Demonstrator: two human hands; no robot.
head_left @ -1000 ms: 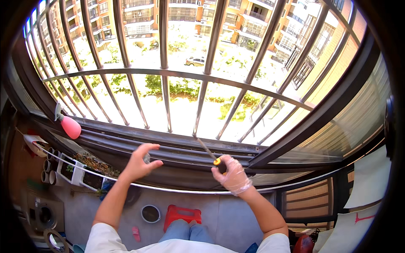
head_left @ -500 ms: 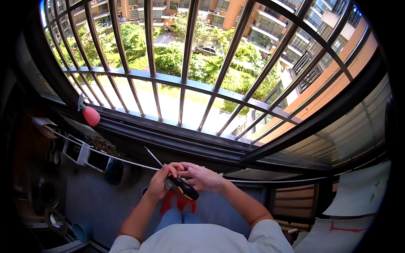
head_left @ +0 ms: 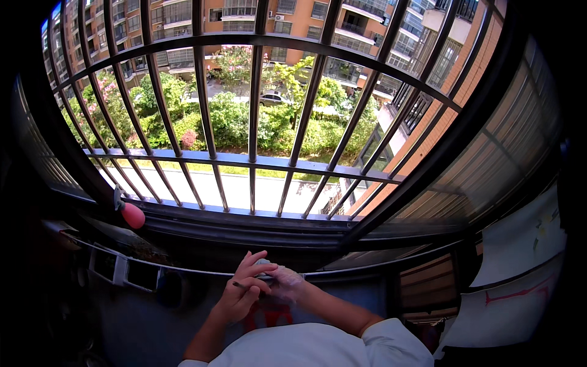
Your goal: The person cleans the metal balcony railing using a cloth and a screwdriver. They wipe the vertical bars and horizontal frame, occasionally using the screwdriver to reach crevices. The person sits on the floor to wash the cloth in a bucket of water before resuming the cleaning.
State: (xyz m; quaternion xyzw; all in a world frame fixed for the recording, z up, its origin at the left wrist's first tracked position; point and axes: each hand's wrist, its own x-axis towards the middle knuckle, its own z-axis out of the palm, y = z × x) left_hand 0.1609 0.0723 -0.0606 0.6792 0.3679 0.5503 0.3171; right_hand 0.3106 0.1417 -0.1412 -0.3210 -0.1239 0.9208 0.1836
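Note:
My left hand (head_left: 237,295) is raised in front of my chest, its upper fingers stretched out and its thumb pinching a thin dark shaft (head_left: 240,285), which looks like the screwdriver's. The rest of the screwdriver is hidden by the hands. Close against it, my right hand (head_left: 287,286) has a whitish, shiny film over its skin, like a thin clear glove or foam. Its fingers disappear behind the left hand, so their grip does not show. A small pale patch (head_left: 263,263) shows between the two hands; its kind cannot be made out.
A window with metal bars (head_left: 252,122) fills the far side. The pink, rounded object (head_left: 132,215) hangs at the sill's left. A pale cord (head_left: 202,271) runs across behind my hands. White-rimmed planters (head_left: 142,275) stand left; pale sheets (head_left: 520,244) hang right.
The view has tilted up toward the window. The screwdriver's black and yellow handle, visible before, is now hidden. My left fingers have opened upward over the right hand.

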